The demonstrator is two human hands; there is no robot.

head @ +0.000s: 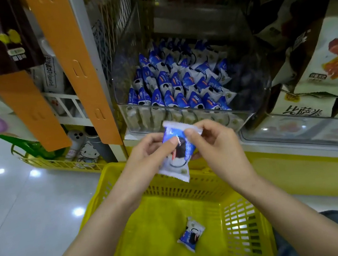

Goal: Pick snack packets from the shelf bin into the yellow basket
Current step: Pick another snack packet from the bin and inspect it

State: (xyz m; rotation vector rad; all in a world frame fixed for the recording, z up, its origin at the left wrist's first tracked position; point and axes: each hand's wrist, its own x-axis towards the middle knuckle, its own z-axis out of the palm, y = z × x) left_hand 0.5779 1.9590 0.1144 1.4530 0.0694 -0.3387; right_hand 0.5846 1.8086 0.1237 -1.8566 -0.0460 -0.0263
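A blue-and-white snack packet (179,159) hangs upright above the far rim of the yellow basket (137,242), held by both hands. My left hand (145,153) pinches its left side and my right hand (214,143) pinches its upper right edge. One more packet of the same kind (190,234) lies flat on the basket floor. Just behind my hands, the clear plastic shelf bin (246,94) holds several identical packets (178,82) standing in rows.
Large snack bags (328,55) crowd the shelf to the right of the bin. Orange display strips (71,65) hang at the left, with a smaller yellow basket (63,163) of items on the floor below them. A glossy white floor (21,204) lies to the left.
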